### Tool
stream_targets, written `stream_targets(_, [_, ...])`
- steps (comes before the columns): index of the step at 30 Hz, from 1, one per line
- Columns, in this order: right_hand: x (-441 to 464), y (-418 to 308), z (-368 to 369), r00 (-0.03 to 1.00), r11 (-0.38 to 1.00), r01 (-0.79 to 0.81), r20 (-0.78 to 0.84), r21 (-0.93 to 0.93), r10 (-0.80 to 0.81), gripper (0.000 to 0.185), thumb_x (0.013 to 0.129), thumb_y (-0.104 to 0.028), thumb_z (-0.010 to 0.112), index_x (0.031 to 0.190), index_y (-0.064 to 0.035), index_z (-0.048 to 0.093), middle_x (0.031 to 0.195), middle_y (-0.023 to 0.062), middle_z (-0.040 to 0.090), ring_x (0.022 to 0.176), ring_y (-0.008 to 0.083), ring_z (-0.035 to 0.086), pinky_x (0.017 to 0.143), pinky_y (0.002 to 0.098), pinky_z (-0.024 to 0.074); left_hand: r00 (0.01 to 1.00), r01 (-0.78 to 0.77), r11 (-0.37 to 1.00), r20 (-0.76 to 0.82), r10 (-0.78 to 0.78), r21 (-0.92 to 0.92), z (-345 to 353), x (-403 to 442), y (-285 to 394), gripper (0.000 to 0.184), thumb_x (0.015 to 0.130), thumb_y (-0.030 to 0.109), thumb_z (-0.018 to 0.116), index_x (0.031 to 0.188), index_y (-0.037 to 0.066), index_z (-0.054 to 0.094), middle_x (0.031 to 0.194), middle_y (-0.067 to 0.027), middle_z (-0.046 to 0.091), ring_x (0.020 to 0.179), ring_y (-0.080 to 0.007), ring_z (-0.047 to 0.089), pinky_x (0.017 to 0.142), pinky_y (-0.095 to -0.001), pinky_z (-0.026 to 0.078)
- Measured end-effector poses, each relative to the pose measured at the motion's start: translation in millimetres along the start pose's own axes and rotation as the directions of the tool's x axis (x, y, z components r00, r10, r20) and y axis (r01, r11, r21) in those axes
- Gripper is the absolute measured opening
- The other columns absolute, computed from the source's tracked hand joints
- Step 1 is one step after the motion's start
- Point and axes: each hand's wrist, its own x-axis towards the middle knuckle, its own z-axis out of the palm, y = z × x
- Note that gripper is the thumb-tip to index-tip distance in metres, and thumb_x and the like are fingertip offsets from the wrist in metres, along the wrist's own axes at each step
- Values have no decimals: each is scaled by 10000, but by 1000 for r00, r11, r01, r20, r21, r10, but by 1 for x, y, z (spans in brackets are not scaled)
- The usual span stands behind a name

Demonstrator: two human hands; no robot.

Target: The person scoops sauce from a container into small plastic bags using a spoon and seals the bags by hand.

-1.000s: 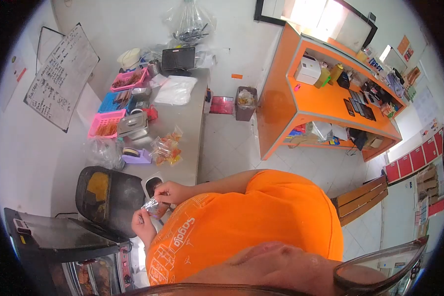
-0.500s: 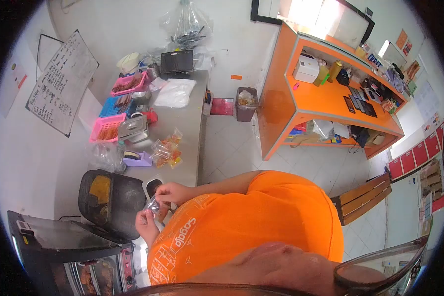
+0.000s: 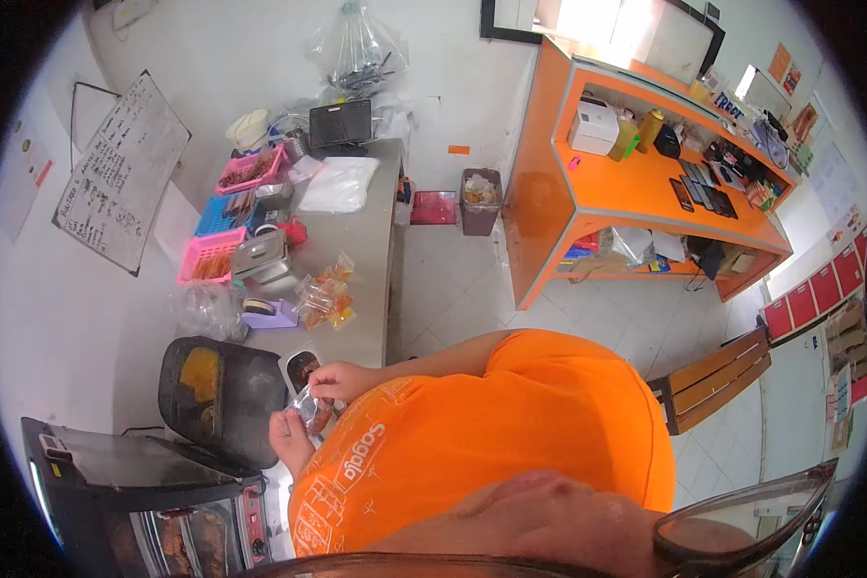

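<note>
My right hand (image 3: 342, 381), the upper one, pinches the upper side of a small clear plastic bag (image 3: 307, 407). My left hand (image 3: 290, 438) grips the bag's lower side, with its fingers curled. Both are in front of the orange shirt. Just above them is a metal container (image 3: 302, 363) with dark reddish contents. Filled clear packets (image 3: 327, 297) lie on the steel table (image 3: 361, 246) beside a purple tape dispenser (image 3: 271, 314). Whatever is inside the held bag is too small to make out.
Left of my hands stands a black bin-like container (image 3: 223, 395) with yellow residue; below it is a display warmer (image 3: 144, 472) with food. Pink (image 3: 212, 255) and blue baskets (image 3: 223, 213) line the wall. An orange counter (image 3: 626, 193) stands at the right.
The view has shifted slightly, so the warmer and black container appear lower and farther right. Both hands stay on the plastic bag, which has changed shape a little between the fingers.
</note>
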Motion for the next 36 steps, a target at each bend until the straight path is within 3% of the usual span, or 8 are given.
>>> stream_targets(9, [-3, 9, -6, 999, 999, 37, 18, 4, -37, 202, 945, -203, 561, 902, -18, 630, 794, 18, 635, 765, 98, 593, 701, 273, 478, 997, 70, 994, 19, -69, -85, 11, -5, 12, 226, 957, 130, 561, 754, 68, 485, 674, 36, 473, 619, -42, 395, 555, -218, 319])
stream_targets(21, [-5, 12, -1, 992, 989, 127, 22, -75, -126, 156, 902, -161, 618, 923, -9, 641, 808, 27, 645, 765, 94, 590, 689, 274, 480, 982, -23, 999, 189, 14, 44, 7, -2, 4, 280, 953, 136, 574, 712, 75, 447, 642, 52, 408, 611, -41, 342, 537, -228, 281])
stream_targets(25, [-4, 13, 0, 995, 986, 98, 14, -132, -97, 162, 894, -162, 623, 901, -1, 634, 805, 34, 643, 768, 95, 591, 700, 274, 485, 980, -32, 995, 199, 12, 95, 7, -2, 5, 245, 953, 130, 573, 732, 62, 491, 641, 42, 458, 599, -39, 377, 537, -221, 309])
stream_targets(28, [-5, 11, 6, 997, 1000, 9, 70, 26, -11, 155, 884, -160, 622, 878, -5, 627, 799, 39, 637, 773, 97, 591, 711, 278, 488, 967, -15, 989, 255, -23, 147, 10, -5, 16, 222, 956, 134, 568, 753, 52, 530, 650, 36, 502, 581, -40, 410, 529, -219, 333])
stream_targets(30, [-3, 15, 6, 995, 993, 49, 86, -107, -39, 150, 877, -164, 622, 869, -14, 624, 796, 37, 633, 775, 98, 589, 715, 281, 489, 954, -1, 996, 298, -27, 91, 7, -4, -7, 219, 959, 141, 564, 761, 49, 552, 650, 34, 525, 572, -42, 435, 523, -219, 349])
stream_targets(33, [-1, 27, 5, 991, 989, 89, 108, -117, -77, 139, 867, -168, 620, 870, -29, 629, 798, 32, 633, 774, 101, 587, 714, 286, 489, 941, -2, 989, 335, -49, 149, 1, -4, -5, 231, 955, 170, 574, 759, 50, 555, 620, 26, 520, 568, -52, 456, 523, -231, 370])
stream_targets(35, [1, 26, 4, 985, 977, 104, 153, -186, -76, 143, 869, -183, 623, 879, -41, 643, 825, 32, 648, 782, 103, 588, 713, 293, 491, 938, -219, 903, 336, 90, 370, 1, -2, -2, 240, 944, 215, 595, 771, 51, 567, 595, 2, 513, 578, -60, 477, 539, -244, 392])
stream_targets(36, [4, 32, -1, 983, 967, 135, 154, -216, -103, 151, 874, -192, 624, 882, -43, 647, 830, 34, 653, 787, 101, 588, 713, 293, 491, 940, -141, 913, 341, 2, 384, 0, -2, 1, 179, 912, 197, 617, 810, 52, 592, 619, -40, 536, 588, -80, 497, 556, -268, 417])
